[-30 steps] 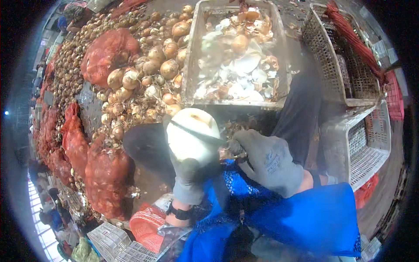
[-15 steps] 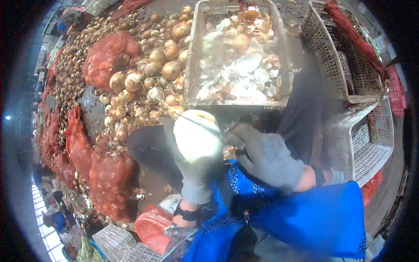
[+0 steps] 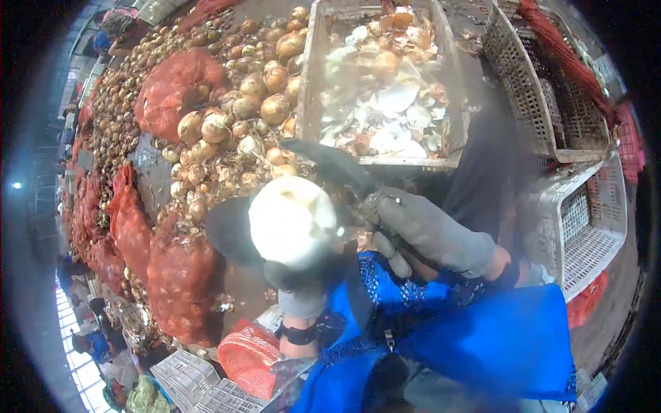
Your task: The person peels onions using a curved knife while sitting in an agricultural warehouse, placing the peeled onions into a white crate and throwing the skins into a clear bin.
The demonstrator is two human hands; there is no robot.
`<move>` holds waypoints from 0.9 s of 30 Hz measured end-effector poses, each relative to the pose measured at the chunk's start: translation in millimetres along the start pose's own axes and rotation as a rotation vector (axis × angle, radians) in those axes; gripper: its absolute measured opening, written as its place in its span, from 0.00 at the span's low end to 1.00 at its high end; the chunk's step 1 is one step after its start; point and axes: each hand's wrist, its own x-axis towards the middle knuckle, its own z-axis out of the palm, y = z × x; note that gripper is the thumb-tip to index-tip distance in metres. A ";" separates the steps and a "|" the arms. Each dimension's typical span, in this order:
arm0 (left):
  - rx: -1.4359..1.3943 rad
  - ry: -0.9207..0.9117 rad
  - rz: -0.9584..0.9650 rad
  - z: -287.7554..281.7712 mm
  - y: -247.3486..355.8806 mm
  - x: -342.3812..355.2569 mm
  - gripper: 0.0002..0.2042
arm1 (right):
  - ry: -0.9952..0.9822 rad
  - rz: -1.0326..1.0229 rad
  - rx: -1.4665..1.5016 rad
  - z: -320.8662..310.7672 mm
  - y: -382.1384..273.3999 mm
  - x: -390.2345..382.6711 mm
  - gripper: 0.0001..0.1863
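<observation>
A peeled white onion (image 3: pixel 290 219), bright in the light, rests in my left hand (image 3: pixel 300 292), which wears a grey glove. The fingers curl round its underside and are partly hidden by it. My right hand (image 3: pixel 435 233), also gloved in grey, is wrapped round the handle of a knife. The broad dark blade of the knife (image 3: pixel 330 162) points up and left, just above the onion and apart from it. Beyond both hands stands a dirty white plastic crate (image 3: pixel 310 89) with onion skins, white layers and pieces in it.
Heaped onions (image 3: pixel 275 109) cover the floor at the left, with a red mesh sack (image 3: pixel 180 292) and others among them. Lattice crates (image 3: pixel 520 82) and a tipped white crate (image 3: pixel 592 258) stand at the right. Red netting (image 3: pixel 248 358) lies beside my left wrist. Other people are at far left.
The knife has lifted off the onion and swung up and away. My left hand has lowered slightly to the left, turning the onion. My right hand has shifted a little right.
</observation>
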 end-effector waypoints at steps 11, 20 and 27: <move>0.070 -0.107 -0.020 18.8 -0.4 15.9 0.44 | -0.179 0.181 0.455 -2.6 -4.1 -12.5 0.25; 0.085 -0.178 -0.080 19.8 -8.9 23.2 0.46 | -0.212 0.311 0.541 -14.7 -19.6 -12.8 0.24; 0.404 -0.454 0.113 28.3 12.8 55.2 0.35 | -0.329 0.253 0.800 -17.7 -16.7 -20.7 0.16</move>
